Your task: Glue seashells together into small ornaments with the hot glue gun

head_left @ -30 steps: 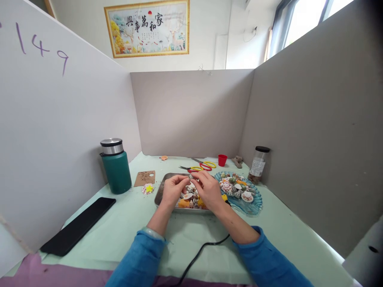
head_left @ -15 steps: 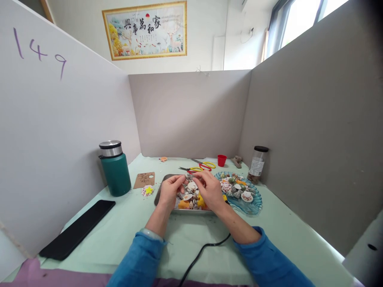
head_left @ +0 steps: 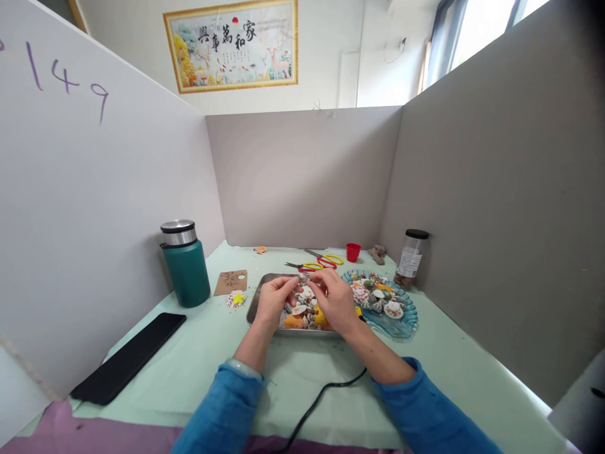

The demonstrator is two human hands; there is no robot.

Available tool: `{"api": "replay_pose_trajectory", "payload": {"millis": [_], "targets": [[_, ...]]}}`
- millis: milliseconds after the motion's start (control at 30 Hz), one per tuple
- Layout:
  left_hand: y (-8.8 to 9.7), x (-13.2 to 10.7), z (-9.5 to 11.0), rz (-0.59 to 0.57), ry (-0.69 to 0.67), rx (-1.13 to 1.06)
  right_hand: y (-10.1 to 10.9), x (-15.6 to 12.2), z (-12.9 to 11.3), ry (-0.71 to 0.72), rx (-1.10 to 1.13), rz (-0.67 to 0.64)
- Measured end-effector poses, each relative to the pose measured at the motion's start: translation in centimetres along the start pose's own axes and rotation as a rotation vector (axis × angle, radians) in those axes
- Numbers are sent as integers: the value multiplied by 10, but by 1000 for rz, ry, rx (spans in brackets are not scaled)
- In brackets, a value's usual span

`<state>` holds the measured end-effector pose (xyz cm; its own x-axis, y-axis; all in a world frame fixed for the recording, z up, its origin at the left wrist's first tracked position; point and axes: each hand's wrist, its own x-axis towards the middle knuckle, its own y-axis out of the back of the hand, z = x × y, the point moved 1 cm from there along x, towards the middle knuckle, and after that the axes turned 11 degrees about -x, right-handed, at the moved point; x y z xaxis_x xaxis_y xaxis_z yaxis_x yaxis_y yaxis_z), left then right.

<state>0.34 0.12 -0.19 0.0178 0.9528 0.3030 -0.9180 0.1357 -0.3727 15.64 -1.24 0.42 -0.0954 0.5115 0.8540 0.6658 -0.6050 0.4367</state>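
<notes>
Above a metal tray (head_left: pixel 252 309) of seashells, my left hand (head_left: pixel 276 299) and my right hand (head_left: pixel 334 299) are close together with fingertips pinched. Whatever lies between the fingertips is too small to make out. Below them in the tray are white and striped shells (head_left: pixel 299 309), an orange piece (head_left: pixel 292 321) and a yellow object (head_left: pixel 321 317), partly covered by my right hand. Just right of my right hand, a blue glass plate (head_left: pixel 405 326) carries more shells, one of them a white scallop-like shell (head_left: pixel 393 309).
Two pairs of scissors (head_left: pixel 331 260) lie behind the tray, near a red cup (head_left: pixel 353 253). A labelled jar (head_left: pixel 410 260) stands at right. At left are a green bottle (head_left: pixel 186 271), a black phone-like slab (head_left: pixel 132 359), a brown card (head_left: pixel 230 283) and a flower-like piece (head_left: pixel 236 299). A black cable (head_left: pixel 321 396) runs in front.
The whole view has shifted slightly, so everything sits a little further right. Both hands stay pinched over the tray, with hardly any change in their pose.
</notes>
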Motion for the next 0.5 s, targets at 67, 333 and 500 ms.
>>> {"api": "replay_pose_trajectory", "payload": {"millis": [67, 333, 500], "targets": [[-1, -1, 1, -3, -1, 15, 1, 0, -1, 40, -60, -8], [-2, -4, 2, -30, -14, 85, 4, 0, -5, 156, -232, -2], [-1, -1, 1, 7, -10, 100, 3, -1, -4, 36, -107, -26]]}}
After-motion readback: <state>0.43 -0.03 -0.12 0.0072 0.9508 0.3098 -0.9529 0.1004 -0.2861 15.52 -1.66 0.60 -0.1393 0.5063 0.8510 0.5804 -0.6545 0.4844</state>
